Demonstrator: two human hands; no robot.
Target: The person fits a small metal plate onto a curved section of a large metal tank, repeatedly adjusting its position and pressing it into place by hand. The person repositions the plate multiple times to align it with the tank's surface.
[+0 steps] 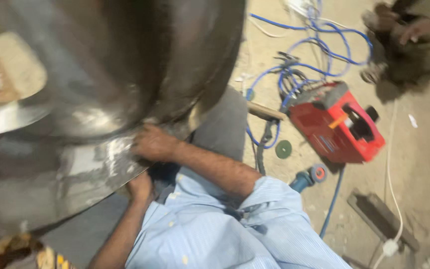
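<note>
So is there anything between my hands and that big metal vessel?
No. The right hand lies directly on the metal vessel at its seam, and the left hand grips the sheet edge beneath it.

Person wears a pale blue, finely striped shirt [235,229] with sleeves rolled to the elbows, grey trousers [222,124], bare forearms, no gloves on either hand.

dull scuffed metal vessel [125,65], glossy red plastic welder casing [337,122], soft striped cloth shirt [225,229]
</note>
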